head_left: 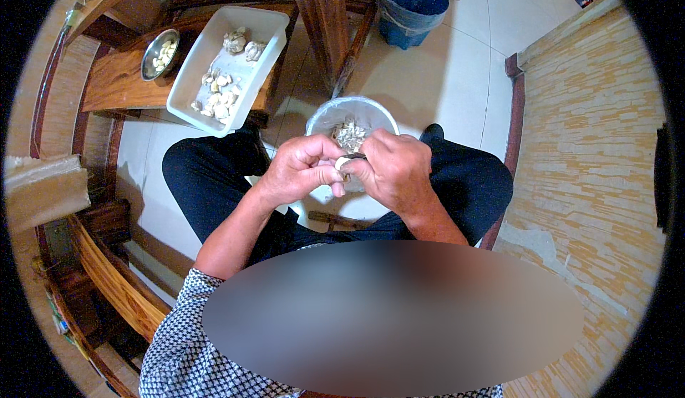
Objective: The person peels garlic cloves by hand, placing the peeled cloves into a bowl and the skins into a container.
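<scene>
And here we are, right over the white bucket [322,118], with both hands meeting in the middle: the left hand [303,166] has its grip pinched on a pale garlic clove [342,162], thumb and fingertips doing the work, and the right hand [394,166] comes in opposite, fingers curled, its grip clenched around a small dark blade [354,156] right up against the clove, though whether the edge bites in I cannot tell from here! Down below, papery peelings [349,135] lie inside the bucket, which stands between the person's knees in dark trousers [207,162]. Over to the left, on the brown wooden bench [114,77], sits a translucent white tub [275,33], set at a slant, with whole garlic bulbs [234,40] toward its far end and a cluster of loose cloves [224,104] nearer the person; just beside it, a round metal bowl [148,68] carries a heap of pale cloves [164,54]. Beyond the knees, well apart from the action, a blue bucket [403,36] stands on the tiled floor [464,70], and the yellow-patterned wall [585,134] runs all down the right side
</scene>
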`<state>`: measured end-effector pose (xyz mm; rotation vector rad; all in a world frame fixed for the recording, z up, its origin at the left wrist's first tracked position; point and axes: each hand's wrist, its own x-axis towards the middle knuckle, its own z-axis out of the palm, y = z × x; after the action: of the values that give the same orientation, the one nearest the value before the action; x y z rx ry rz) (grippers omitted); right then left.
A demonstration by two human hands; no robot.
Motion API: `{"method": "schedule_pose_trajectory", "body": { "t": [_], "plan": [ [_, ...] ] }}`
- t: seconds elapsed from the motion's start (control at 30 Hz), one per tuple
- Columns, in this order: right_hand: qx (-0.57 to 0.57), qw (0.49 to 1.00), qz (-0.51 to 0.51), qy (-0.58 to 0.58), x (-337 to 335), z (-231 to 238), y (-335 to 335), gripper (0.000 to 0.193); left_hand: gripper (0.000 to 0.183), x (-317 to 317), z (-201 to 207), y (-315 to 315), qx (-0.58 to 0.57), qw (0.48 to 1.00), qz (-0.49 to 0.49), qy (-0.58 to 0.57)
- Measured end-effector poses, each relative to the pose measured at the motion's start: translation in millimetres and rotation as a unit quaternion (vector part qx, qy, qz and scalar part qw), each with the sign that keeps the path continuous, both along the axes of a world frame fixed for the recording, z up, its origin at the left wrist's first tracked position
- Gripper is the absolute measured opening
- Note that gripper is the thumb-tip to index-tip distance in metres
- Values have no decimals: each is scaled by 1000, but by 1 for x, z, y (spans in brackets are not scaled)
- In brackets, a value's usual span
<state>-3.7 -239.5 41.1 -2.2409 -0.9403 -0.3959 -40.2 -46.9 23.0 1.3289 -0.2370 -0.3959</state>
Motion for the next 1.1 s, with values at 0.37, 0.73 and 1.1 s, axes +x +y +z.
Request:
{"method": "schedule_pose_trajectory", "body": {
  "t": [0.37,0.73,1.1],
  "plan": [
    [11,999,8,-40,-1,-5,0,37,16,-5,-4,-1,-40,999,8,23],
    [0,997,0,-81,3,-9,1,34,29,0,-6,-2,-236,947,-32,214],
    [-20,994,15,-109,7,-14,7,36,26,4,-1,-2,-161,952,20,261]
  ]
}}
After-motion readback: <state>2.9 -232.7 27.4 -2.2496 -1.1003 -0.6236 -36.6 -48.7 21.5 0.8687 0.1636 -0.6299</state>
